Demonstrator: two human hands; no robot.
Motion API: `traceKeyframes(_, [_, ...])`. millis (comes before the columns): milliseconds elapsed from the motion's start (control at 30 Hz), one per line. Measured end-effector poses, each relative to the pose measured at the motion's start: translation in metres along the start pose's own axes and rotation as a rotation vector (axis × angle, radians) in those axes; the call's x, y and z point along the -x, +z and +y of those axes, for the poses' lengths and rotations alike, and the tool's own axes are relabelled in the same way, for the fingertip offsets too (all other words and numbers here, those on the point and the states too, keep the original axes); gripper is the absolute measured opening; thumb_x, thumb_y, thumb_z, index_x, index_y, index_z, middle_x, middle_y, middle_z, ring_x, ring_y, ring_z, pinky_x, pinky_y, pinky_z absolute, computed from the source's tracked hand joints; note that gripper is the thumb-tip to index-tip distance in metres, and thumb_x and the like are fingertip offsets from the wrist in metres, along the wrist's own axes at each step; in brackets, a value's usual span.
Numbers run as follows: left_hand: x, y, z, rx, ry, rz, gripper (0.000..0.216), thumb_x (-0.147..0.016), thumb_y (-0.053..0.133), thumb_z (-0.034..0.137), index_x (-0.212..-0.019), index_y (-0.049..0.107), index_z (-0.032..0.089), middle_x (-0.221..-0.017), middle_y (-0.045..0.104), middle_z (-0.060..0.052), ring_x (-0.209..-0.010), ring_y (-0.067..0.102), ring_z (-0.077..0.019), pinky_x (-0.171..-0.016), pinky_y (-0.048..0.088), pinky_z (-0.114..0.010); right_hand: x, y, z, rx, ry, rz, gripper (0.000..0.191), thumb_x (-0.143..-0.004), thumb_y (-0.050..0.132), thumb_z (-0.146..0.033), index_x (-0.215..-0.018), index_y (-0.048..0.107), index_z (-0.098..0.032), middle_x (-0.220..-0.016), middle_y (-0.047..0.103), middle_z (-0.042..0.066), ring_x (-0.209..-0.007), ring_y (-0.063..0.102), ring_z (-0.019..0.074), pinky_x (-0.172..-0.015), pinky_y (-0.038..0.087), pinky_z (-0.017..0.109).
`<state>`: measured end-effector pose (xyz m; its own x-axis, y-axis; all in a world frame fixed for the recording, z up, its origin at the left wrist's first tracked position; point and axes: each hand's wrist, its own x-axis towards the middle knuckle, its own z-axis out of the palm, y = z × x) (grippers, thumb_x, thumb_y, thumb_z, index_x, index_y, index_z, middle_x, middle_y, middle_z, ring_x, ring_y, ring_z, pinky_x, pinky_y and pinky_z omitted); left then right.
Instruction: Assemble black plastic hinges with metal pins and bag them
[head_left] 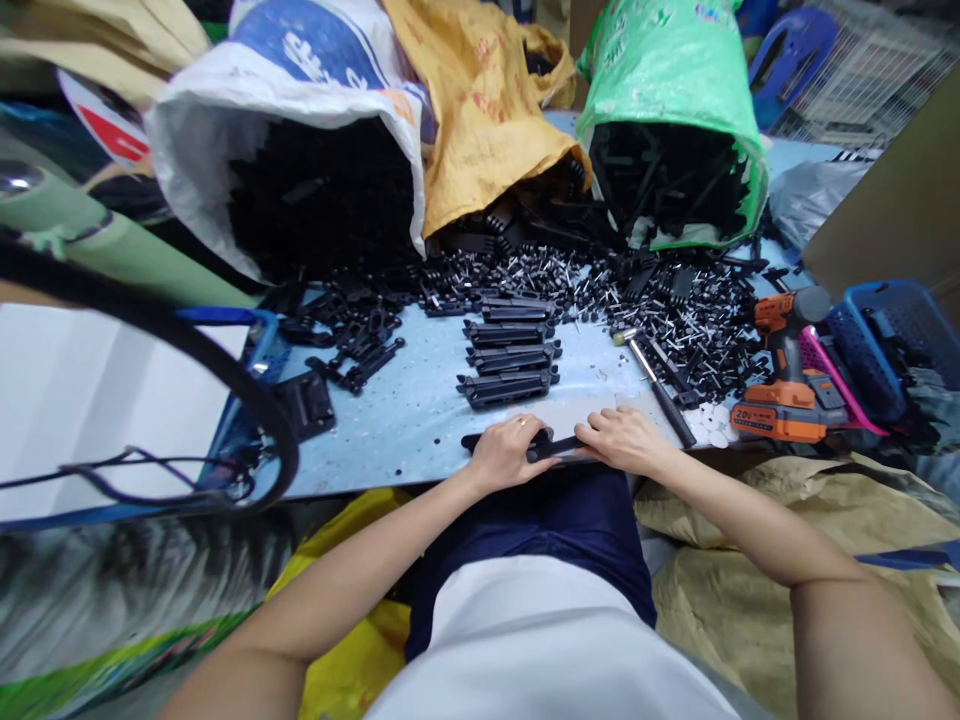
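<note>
Near the table's front edge, my left hand [510, 452] wraps round a long black plastic part [559, 449]. My right hand [621, 438] pinches the other end of the same part between thumb and fingers. Its left end pokes out past my left hand, and the middle is partly covered by my fingers. Just beyond my hands lies a stack of black folded plastic assemblies [514, 357], laid side by side in a column. A hammer [660, 385] with a dark handle rests to the right of them.
Loose black parts and metal pins [690, 330] cover the table's back. Behind them open a white sack [202, 140], an orange sack [487, 120] and a green sack [675, 70]. An orange cordless drill [784, 370] and blue basket [870, 350] stand right; a black hose [225, 370] arches at left.
</note>
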<state>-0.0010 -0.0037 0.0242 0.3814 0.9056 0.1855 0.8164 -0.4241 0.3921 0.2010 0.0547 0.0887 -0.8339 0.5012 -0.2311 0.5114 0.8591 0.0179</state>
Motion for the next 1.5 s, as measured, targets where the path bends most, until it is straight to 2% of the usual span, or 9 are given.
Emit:
traceKeyframes(133, [-0.026,-0.004,0.010,-0.056,0.078,-0.036,0.043,-0.078,0.054,0.051,-0.100,0.054,0.015,-0.096,0.061,-0.010,-0.091,0.056,-0.0230,-0.075,0.045,-0.033,0.006,0.028,0.021,-0.042,-0.044,0.102,0.037,-0.089,0.041,-0.048,-0.087,0.059,-0.016,-0.082,0.060,0.007,-0.074,0.054,0.0163,-0.064,0.032,0.028])
traceKeyframes(300, [-0.130,-0.014,0.015,-0.199,-0.073,-0.089,0.027,-0.088,0.037,0.019,-0.108,0.055,0.014,-0.104,0.060,-0.013,-0.100,0.052,-0.0236,-0.081,0.041,-0.035,0.021,0.061,0.026,-0.118,0.029,0.281,0.035,-0.088,0.043,-0.046,-0.089,0.060,-0.016,-0.081,0.060,0.006,-0.078,0.053,0.0165,-0.069,0.034,0.029])
traceKeyframes(433, [-0.201,-0.009,0.001,-0.236,-0.237,-0.101,0.033,-0.082,0.032,0.001,-0.102,0.057,0.004,-0.107,0.057,-0.022,-0.102,0.050,-0.0268,-0.078,0.041,-0.036,0.031,0.067,0.019,-0.177,0.081,0.340,0.034,-0.089,0.042,-0.045,-0.093,0.060,-0.017,-0.082,0.061,0.006,-0.078,0.053,0.0168,-0.070,0.037,0.029])
traceKeyframes(533, [-0.215,0.004,-0.007,-0.232,-0.260,-0.123,0.030,-0.080,0.033,-0.001,-0.095,0.060,0.001,-0.102,0.058,-0.024,-0.099,0.052,-0.0285,-0.076,0.041,-0.036,0.035,0.056,0.036,-0.195,0.187,0.412,0.031,-0.091,0.040,-0.039,-0.097,0.060,-0.017,-0.088,0.062,0.009,-0.083,0.053,0.0185,-0.072,0.039,0.030])
traceKeyframes(767, [-0.202,0.022,-0.001,-0.209,-0.354,-0.142,0.033,-0.081,0.029,-0.001,-0.098,0.057,-0.002,-0.098,0.058,-0.027,-0.094,0.058,-0.0299,-0.073,0.045,-0.037,0.002,0.016,0.136,-0.293,0.810,0.456,0.017,-0.086,0.044,-0.013,-0.083,0.060,-0.017,-0.088,0.060,0.011,-0.090,0.050,0.0219,-0.078,0.040,0.033])
traceKeyframes(1000, [-0.176,-0.005,0.010,-0.021,-0.352,-0.032,0.027,-0.080,0.043,0.005,-0.103,0.057,0.008,-0.103,0.059,-0.016,-0.093,0.060,-0.0224,-0.081,0.046,-0.032,-0.033,0.012,0.170,-0.396,0.855,0.388,0.018,-0.087,0.052,-0.029,-0.095,0.058,-0.014,-0.097,0.059,0.005,-0.087,0.056,0.0142,-0.079,0.047,0.034])
traceKeyframes(1100, [-0.128,-0.022,0.001,0.358,-0.346,0.251,0.029,-0.078,0.055,0.018,-0.106,0.057,0.011,-0.086,0.062,-0.007,-0.082,0.060,-0.0176,-0.079,0.047,-0.031,-0.026,0.009,0.170,-0.450,0.847,0.422,0.014,-0.083,0.057,-0.026,-0.090,0.059,-0.014,-0.095,0.058,0.004,-0.089,0.055,0.0153,-0.081,0.046,0.037])
traceKeyframes(1233, [-0.050,-0.032,-0.016,0.846,-0.609,0.550,0.035,-0.071,0.059,0.034,-0.099,0.057,0.012,-0.067,0.057,0.001,-0.058,0.054,-0.0108,-0.057,0.045,-0.024,-0.015,-0.001,0.152,-0.533,0.786,0.532,0.012,-0.073,0.061,-0.008,-0.068,0.056,-0.018,-0.077,0.051,0.002,-0.082,0.050,0.0166,-0.085,0.039,0.038])
traceKeyframes(1500, [0.000,-0.012,-0.025,1.058,-0.830,0.681,0.039,-0.062,0.064,0.039,-0.091,0.058,0.013,-0.062,0.053,0.003,-0.052,0.049,-0.0083,-0.048,0.039,-0.020,-0.017,-0.002,0.064,-0.712,0.388,0.470,0.006,-0.070,0.066,-0.026,-0.069,0.062,-0.022,-0.073,0.055,0.001,-0.068,0.051,0.0146,-0.070,0.044,0.030])
